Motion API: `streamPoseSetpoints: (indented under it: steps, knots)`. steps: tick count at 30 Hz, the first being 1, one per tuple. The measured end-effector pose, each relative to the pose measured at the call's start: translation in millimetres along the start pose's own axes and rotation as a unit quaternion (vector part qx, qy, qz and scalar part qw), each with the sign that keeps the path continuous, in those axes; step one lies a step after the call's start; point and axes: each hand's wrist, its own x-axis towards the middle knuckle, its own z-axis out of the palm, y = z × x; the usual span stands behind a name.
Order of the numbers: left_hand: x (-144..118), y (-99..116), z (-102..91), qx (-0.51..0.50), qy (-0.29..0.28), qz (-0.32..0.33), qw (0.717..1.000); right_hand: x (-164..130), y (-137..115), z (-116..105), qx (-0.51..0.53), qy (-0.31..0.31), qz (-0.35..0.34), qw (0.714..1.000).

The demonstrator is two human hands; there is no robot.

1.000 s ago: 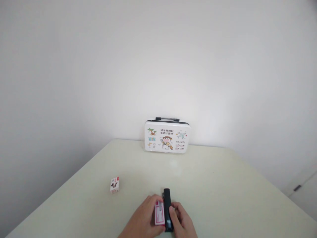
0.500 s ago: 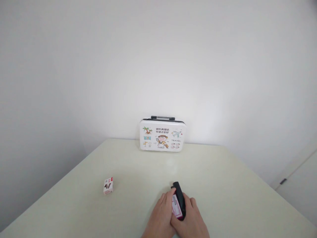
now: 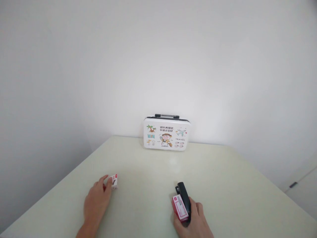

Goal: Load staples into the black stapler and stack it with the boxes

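Black slim stapler and pink-and-white oblong carton, low over the pale table, are now gripped by the right hand alone, freeing the left hand, which pinches the small red-and-white carton!

1. small box, toward left edge of table: partly hidden by left hand.
2. black stapler: partly hidden by right hand.
3. table's near edge: cut off.
4. case, far edge: smallest print unreadable.

Pale table with white cartoon case and small red-and-white box on top
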Motion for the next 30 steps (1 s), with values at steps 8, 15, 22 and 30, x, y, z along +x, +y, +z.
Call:
streamPoseSetpoints:
  steps: [8, 15, 22, 30]
  knots:
    - [-46.0, 87.1, 44.0, -0.045, -0.141, 0.130, 0.980, -6.1, -2.1, 16.0, -0.023, 0.008, -0.013, 1.000]
    - [-89.4, 152.9, 57.9, -0.107, -0.215, 0.208, 0.948, -13.0, -19.1, 36.8, -0.036, -0.015, -0.030, 0.999]
    - [-97.0, 140.9, 50.2, -0.133, -0.224, 0.120, 0.958, -3.9, 11.9, 29.6, 0.024, -0.073, -0.074, 0.994]
    - [-116.4, 150.2, 50.2, -0.100, -0.284, 0.147, 0.942, 7.2, 17.9, 9.9, 0.021, -0.208, -0.111, 0.972]
